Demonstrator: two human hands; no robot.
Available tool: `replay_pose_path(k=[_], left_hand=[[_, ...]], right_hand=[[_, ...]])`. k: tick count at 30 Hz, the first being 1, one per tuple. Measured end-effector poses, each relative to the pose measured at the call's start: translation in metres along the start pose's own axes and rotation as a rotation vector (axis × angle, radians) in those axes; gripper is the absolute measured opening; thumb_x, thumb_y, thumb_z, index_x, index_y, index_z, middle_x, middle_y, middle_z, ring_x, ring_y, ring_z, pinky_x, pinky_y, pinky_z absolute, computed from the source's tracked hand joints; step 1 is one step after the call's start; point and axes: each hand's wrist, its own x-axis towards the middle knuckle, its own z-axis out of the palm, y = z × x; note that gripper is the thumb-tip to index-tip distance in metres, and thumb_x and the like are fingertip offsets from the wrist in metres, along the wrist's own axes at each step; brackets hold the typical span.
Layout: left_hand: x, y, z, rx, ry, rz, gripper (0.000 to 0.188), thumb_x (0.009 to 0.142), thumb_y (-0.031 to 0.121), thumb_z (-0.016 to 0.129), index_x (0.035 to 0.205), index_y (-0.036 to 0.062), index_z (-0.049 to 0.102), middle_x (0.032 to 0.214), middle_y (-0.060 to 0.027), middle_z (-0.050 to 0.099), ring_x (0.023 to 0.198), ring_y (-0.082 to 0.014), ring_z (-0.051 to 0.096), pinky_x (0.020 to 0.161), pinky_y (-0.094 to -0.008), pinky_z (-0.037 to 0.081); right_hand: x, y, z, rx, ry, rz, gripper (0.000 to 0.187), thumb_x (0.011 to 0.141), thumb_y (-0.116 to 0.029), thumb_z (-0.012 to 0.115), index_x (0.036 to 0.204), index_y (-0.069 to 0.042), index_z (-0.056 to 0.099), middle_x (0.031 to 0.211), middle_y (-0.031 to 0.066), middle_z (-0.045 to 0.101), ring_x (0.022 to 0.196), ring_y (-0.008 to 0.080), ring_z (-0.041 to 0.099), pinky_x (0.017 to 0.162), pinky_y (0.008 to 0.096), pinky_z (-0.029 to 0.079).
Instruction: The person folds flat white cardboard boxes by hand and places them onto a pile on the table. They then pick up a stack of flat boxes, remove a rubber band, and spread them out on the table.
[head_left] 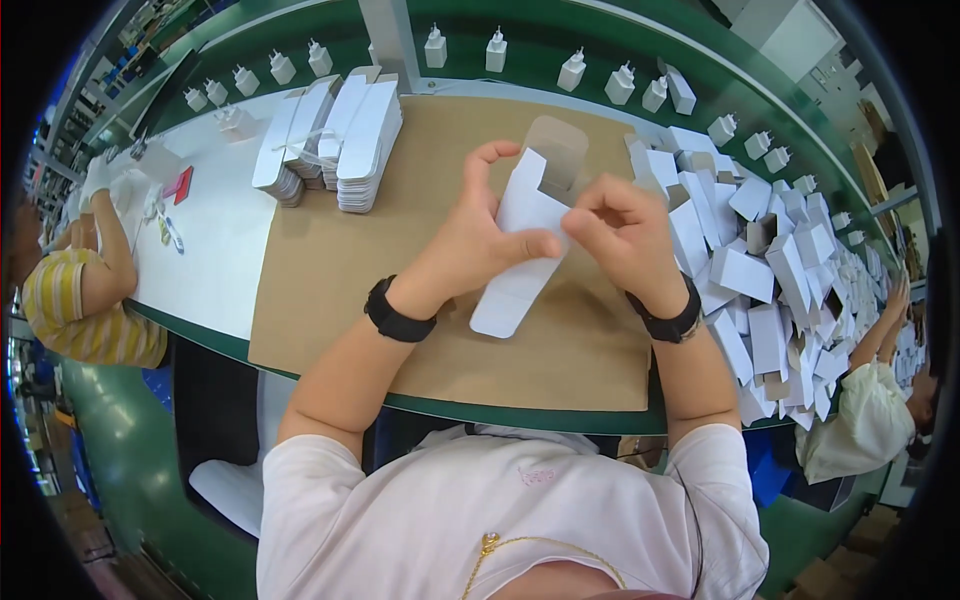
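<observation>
A white folding carton (535,215), partly opened out, is held above the brown board in front of me. Its upper end shows a raised flap with a grey-brown inner face, and a long flap slants down toward me. My left hand (478,235) grips the carton from its left side, thumb lying across the front and fingers behind. At the carton's right edge, my right hand (625,240) has its fingers curled, with thumb and fingertips pinched against the cardboard. Dark bands circle both wrists.
Brown board (335,290) covers the table before me. Bundled flat cartons (365,140) stand at the back left. Many folded white boxes (770,270) are heaped on the right. White plug-shaped items (572,70) line the back ledge. Co-workers sit left (85,300) and right (865,420).
</observation>
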Motion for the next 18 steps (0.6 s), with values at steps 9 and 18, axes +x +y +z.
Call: replay_pose_path(k=[9, 18], left_hand=[[-0.006, -0.006, 0.009, -0.024, -0.020, 0.023, 0.052, 0.088, 0.017, 0.056, 0.125, 0.0096, 0.020, 0.099, -0.0106, 0.051, 0.083, -0.0133, 0.053, 0.068, -0.0266, 0.047], [-0.002, -0.010, 0.008, 0.081, 0.053, -0.011, 0.047, 0.089, 0.015, 0.054, 0.123, 0.0064, 0.022, 0.101, -0.0083, 0.051, 0.084, -0.0139, 0.053, 0.069, -0.0267, 0.047]], right_hand=[[0.000, 0.021, 0.028, 0.570, 0.266, 0.126, 0.021, 0.087, -0.013, 0.060, 0.103, -0.003, 0.053, 0.084, -0.0020, 0.052, 0.076, 0.0055, 0.050, 0.064, 0.0195, 0.039], [-0.004, 0.014, 0.023, 0.601, 0.287, -0.017, 0.023, 0.085, 0.002, 0.054, 0.107, -0.002, 0.053, 0.112, 0.0151, 0.058, 0.096, 0.0172, 0.058, 0.085, 0.0296, 0.047]])
